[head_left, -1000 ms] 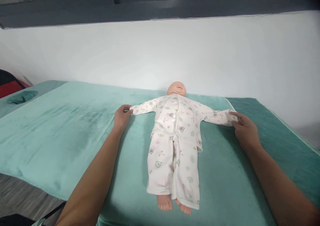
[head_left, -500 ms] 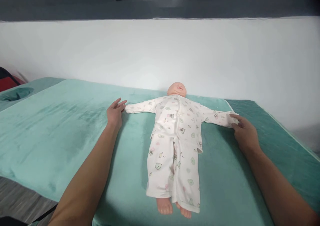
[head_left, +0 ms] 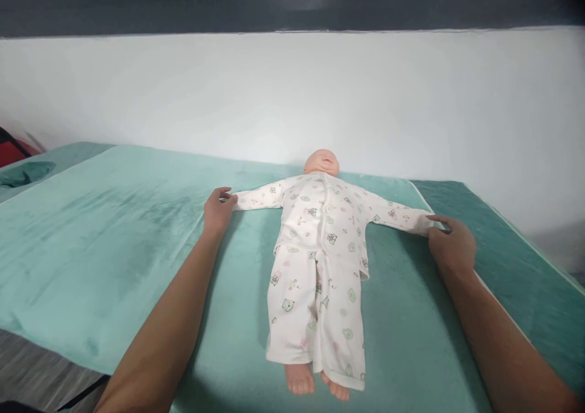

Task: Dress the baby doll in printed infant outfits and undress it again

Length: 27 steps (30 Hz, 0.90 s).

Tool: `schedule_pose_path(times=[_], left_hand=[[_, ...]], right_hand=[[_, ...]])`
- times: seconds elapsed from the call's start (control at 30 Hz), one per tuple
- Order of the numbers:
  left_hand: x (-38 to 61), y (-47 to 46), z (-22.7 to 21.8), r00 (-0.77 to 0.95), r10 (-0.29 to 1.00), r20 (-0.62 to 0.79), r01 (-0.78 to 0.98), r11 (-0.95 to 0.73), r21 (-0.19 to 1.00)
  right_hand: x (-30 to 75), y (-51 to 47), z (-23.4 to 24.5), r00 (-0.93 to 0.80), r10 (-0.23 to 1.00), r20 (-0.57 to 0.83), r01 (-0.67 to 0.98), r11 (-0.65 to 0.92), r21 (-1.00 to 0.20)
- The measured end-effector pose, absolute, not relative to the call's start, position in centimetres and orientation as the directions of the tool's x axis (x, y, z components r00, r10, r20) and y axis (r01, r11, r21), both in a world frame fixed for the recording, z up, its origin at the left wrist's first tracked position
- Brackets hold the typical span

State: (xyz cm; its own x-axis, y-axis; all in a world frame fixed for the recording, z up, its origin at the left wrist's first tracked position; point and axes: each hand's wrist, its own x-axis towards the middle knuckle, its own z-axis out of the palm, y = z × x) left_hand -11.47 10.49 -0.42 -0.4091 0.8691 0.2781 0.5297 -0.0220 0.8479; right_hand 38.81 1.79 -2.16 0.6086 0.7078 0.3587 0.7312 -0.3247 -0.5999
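Note:
A baby doll (head_left: pixel 322 162) lies on its back, head toward the wall, arms stretched out sideways and bare feet toward me. It wears a white patterned long-sleeved top (head_left: pixel 315 218) and matching trousers (head_left: pixel 292 315). At the sleeve end on the left, my left hand (head_left: pixel 220 212) is closed, thumb and fingers pinching the cuff. The other sleeve's end is pinched by my right hand (head_left: pixel 452 242), between thumb and forefinger. No doll hands show at either cuff.
Under the doll is a light green plush cover (head_left: pixel 114 236) on a bed or table. Darker green cloth (head_left: pixel 525 261) lies along the right side. A white wall (head_left: pixel 228 96) stands behind. Something red and black (head_left: pixel 13 148) is at the far left, and grey floor (head_left: pixel 36 370) shows lower left.
My left hand has moved slightly right and its fingers have closed onto the sleeve cuff. My right hand has shifted slightly outward, and that sleeve's end looks straighter.

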Motion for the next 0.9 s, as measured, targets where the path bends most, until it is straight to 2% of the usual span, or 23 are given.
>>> schedule_pose_path(times=[0.13, 0.23, 0.37, 0.9], left_hand=[[-11.5, 10.4, -0.4, -0.389, 0.872, 0.296, 0.489, -0.076, 0.869], [-11.6, 10.4, -0.4, -0.437, 0.848, 0.299, 0.430, -0.095, 0.898], [-11.6, 10.5, -0.5, -0.480, 0.819, 0.316, 0.388, -0.125, 0.913], [-11.3, 10.4, -0.3, -0.493, 0.795, 0.353, 0.444, -0.120, 0.888]], right_hand=[[39.6, 2.3, -3.3, 0.515, 0.658, 0.549, 0.811, -0.168, -0.560], [39.8, 2.8, -4.0, 0.429, 0.661, 0.615, 0.861, -0.093, -0.500], [40.1, 3.2, -4.6, 0.391, 0.703, 0.593, 0.874, -0.083, -0.478], [40.3, 3.3, -4.7, 0.396, 0.706, 0.587, 0.870, -0.084, -0.486]])
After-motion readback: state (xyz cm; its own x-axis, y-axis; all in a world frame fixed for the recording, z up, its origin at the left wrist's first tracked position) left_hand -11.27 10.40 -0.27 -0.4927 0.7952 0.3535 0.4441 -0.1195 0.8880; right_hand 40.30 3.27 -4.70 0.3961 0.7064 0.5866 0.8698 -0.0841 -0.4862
